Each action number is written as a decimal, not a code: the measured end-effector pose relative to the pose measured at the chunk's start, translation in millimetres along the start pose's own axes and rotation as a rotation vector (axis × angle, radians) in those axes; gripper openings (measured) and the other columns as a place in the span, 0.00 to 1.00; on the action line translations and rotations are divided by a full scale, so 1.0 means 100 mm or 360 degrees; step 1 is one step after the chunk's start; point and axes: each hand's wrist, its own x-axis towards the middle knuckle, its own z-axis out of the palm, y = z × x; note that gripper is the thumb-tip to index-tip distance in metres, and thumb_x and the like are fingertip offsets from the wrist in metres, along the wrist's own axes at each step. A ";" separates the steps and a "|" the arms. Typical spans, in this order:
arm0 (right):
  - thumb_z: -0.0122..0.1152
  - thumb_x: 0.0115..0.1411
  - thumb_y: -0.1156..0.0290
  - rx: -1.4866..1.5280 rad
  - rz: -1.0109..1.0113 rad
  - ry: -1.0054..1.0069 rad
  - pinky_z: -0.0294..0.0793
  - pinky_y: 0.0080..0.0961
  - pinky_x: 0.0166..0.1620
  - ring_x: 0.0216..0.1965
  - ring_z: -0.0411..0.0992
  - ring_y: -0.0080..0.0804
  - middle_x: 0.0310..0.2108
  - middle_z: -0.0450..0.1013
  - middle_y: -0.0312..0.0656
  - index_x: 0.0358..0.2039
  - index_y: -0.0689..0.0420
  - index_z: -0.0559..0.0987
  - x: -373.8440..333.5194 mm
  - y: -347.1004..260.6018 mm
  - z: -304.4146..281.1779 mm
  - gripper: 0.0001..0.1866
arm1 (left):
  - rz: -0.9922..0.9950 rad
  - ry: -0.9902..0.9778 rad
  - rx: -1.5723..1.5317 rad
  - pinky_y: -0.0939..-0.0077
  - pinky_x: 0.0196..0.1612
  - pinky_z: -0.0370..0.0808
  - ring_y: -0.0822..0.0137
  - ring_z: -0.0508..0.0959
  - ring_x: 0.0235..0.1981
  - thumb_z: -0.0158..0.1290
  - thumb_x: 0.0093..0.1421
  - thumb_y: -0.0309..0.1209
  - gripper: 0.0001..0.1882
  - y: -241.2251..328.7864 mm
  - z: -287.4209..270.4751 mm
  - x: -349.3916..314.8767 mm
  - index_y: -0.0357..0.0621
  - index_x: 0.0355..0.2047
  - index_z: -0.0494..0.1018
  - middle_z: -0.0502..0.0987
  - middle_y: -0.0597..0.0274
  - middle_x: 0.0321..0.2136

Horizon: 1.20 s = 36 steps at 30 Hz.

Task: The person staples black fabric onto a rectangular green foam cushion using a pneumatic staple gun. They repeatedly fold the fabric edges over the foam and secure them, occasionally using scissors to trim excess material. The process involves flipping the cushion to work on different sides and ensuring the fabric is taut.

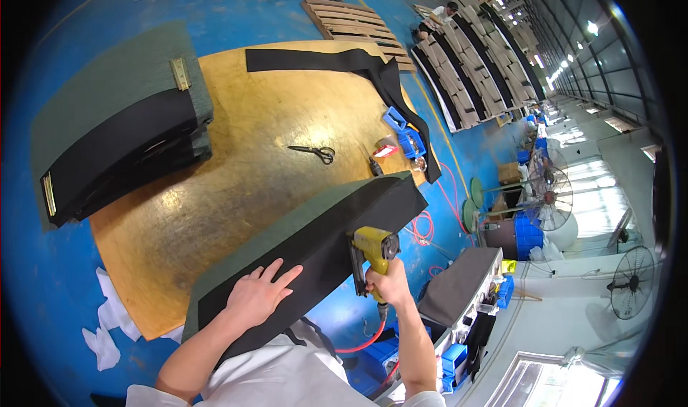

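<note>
Right hand (pixel 389 281) is gripping yellow air tool (pixel 373 243); red hose (pixel 368 343) is trailing from its handle. Left hand (pixel 258 297) is resting palm down on green-and-black padded piece (pixel 319 246). Scissors (pixel 315 152) are lying beyond it on tan table (pixel 236 120).

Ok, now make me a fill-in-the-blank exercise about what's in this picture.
1. The cloth under the left hand is ____ in colour.
2. The yellow air tool is held in the person's ____ hand.
3. The hose joined to the air tool is ____ in colour.
4. The cutting tool lying on the table is a pair of ____.

Missing words: black; right; red; scissors.
</note>
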 end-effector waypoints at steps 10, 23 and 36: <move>0.62 0.50 0.75 -0.0077 -0.0039 -0.0171 0.74 0.33 0.28 0.20 0.74 0.32 0.17 0.74 0.46 0.28 0.67 0.78 -0.44 -0.02 0.40 0.08 | -0.0111 -0.0049 0.0048 0.55 0.50 0.81 0.44 0.79 0.54 0.50 0.72 0.48 0.27 -0.05 -0.04 -0.41 0.72 0.70 0.64 0.70 0.48 0.65; 0.66 0.51 0.71 -0.0214 -0.0244 -0.0202 0.72 0.41 0.25 0.16 0.74 0.49 0.14 0.71 0.58 0.18 0.70 0.74 -1.00 -0.02 1.04 0.15 | -0.0221 -0.0011 0.0079 0.55 0.51 0.80 0.44 0.79 0.55 0.53 0.70 0.46 0.28 -0.15 -0.13 -1.01 0.74 0.70 0.66 0.72 0.48 0.63; 0.70 0.50 0.72 -0.0446 -0.0413 -0.0613 0.80 0.40 0.35 0.31 0.81 0.56 0.26 0.79 0.56 0.51 0.66 0.77 -1.29 -0.20 1.35 0.27 | -0.0405 0.0095 -0.0009 0.56 0.56 0.78 0.49 0.79 0.57 0.54 0.69 0.46 0.29 -0.29 -0.10 -1.49 0.43 0.64 0.70 0.76 0.47 0.60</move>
